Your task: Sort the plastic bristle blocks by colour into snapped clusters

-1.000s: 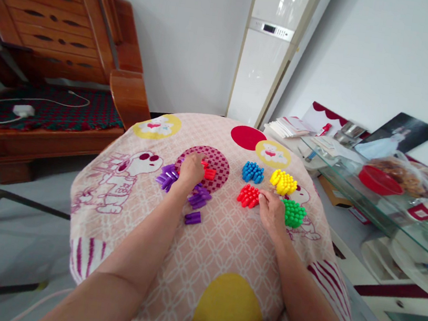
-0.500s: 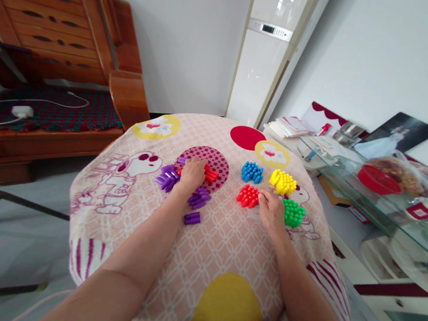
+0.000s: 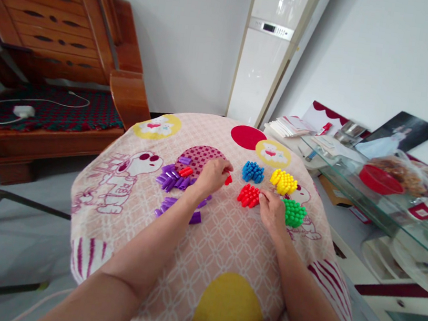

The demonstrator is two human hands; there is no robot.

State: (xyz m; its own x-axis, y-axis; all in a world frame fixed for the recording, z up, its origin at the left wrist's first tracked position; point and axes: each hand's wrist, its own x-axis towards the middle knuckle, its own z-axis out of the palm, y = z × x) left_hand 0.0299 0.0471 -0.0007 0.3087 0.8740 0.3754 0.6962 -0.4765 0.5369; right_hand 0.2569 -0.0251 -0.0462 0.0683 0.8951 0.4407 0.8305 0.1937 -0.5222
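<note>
My left hand (image 3: 214,176) is over the middle of the table, fingers pinched on red plastic pegs (image 3: 228,180) that show below the fingertips. Behind and left of it lie loose purple plastic pegs (image 3: 171,178), with a few red pegs (image 3: 186,171) among them. More purple pegs (image 3: 195,218) lie nearer me, partly covered by my left forearm. My right hand (image 3: 272,211) rests with curled fingers, its fingertips against the right edge of a red peg cluster (image 3: 249,195); whatever they pinch is hidden. Around it sit blue (image 3: 252,172), yellow (image 3: 283,182) and green peg clusters (image 3: 294,214).
A patterned cloth (image 3: 241,249) covers the round table. A glass shelf (image 3: 376,199) on the right holds a red bowl (image 3: 380,180), a plastic bag and papers. A wooden bench (image 3: 44,120) stands at the left, a tall white cabinet-like unit (image 3: 259,76) behind.
My left hand has moved right from the purple pegs toward the red cluster, bringing red pegs along. The purple pegs it covered now show. My right hand has stayed in place.
</note>
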